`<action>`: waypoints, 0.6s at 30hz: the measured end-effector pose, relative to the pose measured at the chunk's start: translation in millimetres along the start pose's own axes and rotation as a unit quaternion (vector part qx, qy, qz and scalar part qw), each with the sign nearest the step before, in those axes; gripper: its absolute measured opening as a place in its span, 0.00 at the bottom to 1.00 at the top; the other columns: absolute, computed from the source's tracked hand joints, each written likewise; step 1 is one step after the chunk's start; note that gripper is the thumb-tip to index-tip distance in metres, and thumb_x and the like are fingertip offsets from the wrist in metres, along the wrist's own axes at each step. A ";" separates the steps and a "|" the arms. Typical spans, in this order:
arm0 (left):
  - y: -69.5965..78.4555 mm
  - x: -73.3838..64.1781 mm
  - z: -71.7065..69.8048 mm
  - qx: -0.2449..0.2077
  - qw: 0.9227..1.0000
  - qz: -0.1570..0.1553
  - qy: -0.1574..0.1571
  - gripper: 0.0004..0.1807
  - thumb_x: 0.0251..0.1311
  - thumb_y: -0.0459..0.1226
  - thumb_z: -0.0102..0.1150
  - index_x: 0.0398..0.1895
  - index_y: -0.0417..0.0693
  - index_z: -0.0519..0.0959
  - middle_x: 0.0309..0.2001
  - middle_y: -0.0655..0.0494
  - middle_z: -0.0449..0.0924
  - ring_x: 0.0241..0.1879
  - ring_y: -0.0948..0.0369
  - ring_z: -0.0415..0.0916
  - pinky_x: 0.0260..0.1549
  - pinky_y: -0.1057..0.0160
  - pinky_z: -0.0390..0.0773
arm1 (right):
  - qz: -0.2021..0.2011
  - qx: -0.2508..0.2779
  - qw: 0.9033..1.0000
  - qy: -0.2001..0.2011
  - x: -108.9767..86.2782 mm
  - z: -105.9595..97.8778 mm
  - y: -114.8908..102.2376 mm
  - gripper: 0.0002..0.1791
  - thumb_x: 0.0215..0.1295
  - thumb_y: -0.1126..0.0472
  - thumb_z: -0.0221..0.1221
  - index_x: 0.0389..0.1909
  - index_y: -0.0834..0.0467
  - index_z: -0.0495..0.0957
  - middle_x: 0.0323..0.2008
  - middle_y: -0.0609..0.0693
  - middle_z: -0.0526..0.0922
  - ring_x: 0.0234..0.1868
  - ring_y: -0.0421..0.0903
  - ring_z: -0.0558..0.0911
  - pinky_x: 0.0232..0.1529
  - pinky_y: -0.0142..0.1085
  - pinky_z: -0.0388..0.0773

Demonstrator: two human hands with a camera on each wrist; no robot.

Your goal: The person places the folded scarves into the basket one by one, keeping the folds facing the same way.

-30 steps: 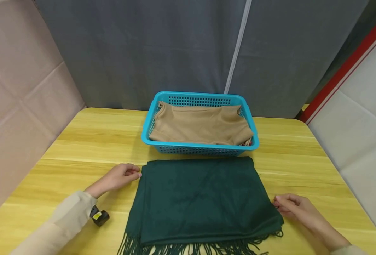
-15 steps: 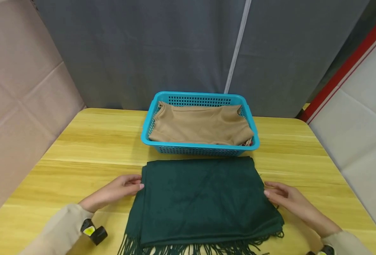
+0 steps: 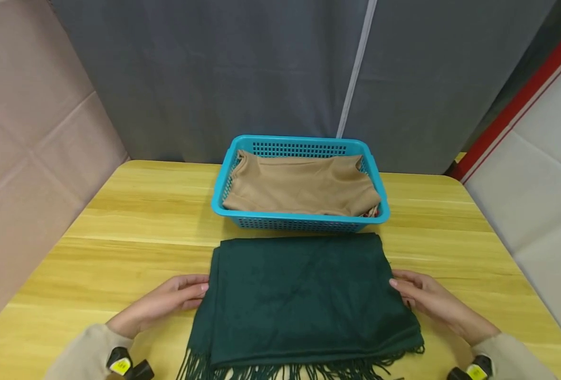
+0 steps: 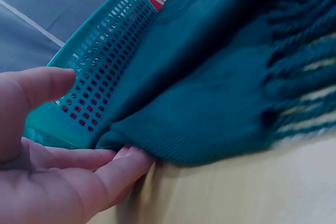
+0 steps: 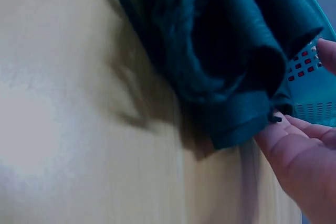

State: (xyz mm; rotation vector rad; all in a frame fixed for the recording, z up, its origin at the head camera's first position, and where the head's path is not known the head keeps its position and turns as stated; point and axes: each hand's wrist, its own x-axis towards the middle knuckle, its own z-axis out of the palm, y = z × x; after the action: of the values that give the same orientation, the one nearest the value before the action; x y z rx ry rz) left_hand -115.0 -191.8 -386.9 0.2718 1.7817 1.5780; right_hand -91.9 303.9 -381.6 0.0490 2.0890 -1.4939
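A dark green fringed scarf (image 3: pixel 299 301) lies folded on the wooden table, its tassels toward the front edge. At its left side is my left hand (image 3: pixel 166 301); in the left wrist view the fingertips (image 4: pixel 134 156) slip under the scarf's edge while the thumb stands away from it. My right hand (image 3: pixel 432 301) is at the opposite side. The right wrist view has its fingers (image 5: pixel 289 135) tucked at the underside of the folded layers, the thumb raised apart. Fingertips of both hands are partly hidden by the cloth.
Just behind the scarf stands a blue plastic basket (image 3: pixel 301 217) holding a folded tan cloth (image 3: pixel 304 184), with a bit of red patterned fabric at its right corner. A grey curtain (image 3: pixel 223 79) hangs behind the table (image 3: pixel 133 211).
My left hand has come nearer the front along the scarf's left edge. My right hand has moved inward and back, to the middle of the right edge. The scarf lies where it was.
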 end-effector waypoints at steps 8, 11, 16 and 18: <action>-5.0 -5.5 12.3 -0.023 1.000 -0.003 -0.021 0.37 0.67 0.43 0.38 0.62 0.20 0.38 0.63 0.27 0.39 0.62 0.42 0.48 0.54 0.56 0.63 | 0.032 0.064 0.997 -0.034 7.9 -1.5 1.4 0.40 0.69 0.50 0.39 0.63 0.75 0.31 0.64 0.72 0.35 0.63 0.66 0.40 0.58 0.58 0.45; -4.4 -4.5 18.5 -0.011 1.000 -0.011 -0.014 0.38 0.66 0.43 0.40 0.61 0.20 0.38 0.63 0.26 0.41 0.62 0.40 0.45 0.56 0.50 0.58 | 0.029 0.081 0.995 -0.042 10.9 -2.4 1.4 0.41 0.69 0.50 0.39 0.62 0.74 0.27 0.64 0.71 0.32 0.63 0.65 0.38 0.59 0.57 0.45; -6.1 3.8 23.8 -0.027 0.999 0.007 -0.039 0.35 0.67 0.40 0.40 0.62 0.22 0.40 0.63 0.30 0.48 0.62 0.45 0.50 0.57 0.51 0.57 | 0.009 0.101 0.993 -0.062 15.2 -3.6 2.8 0.42 0.70 0.49 0.38 0.62 0.74 0.24 0.64 0.72 0.34 0.63 0.61 0.51 0.57 0.50 0.58; -7.2 7.8 24.7 -0.047 0.997 0.022 -0.062 0.32 0.67 0.38 0.39 0.63 0.24 0.41 0.62 0.34 0.53 0.61 0.50 0.55 0.56 0.55 0.61 | -0.002 0.112 0.991 -0.074 16.2 -4.2 4.4 0.43 0.70 0.50 0.38 0.61 0.74 0.23 0.63 0.71 0.43 0.60 0.56 0.61 0.55 0.47 0.63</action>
State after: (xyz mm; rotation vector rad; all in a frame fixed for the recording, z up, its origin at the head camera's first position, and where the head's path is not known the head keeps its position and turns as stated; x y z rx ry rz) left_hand -102.7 -169.7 -396.0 0.3576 1.6130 1.6346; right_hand -105.8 304.7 -391.9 0.0176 1.7994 -1.6768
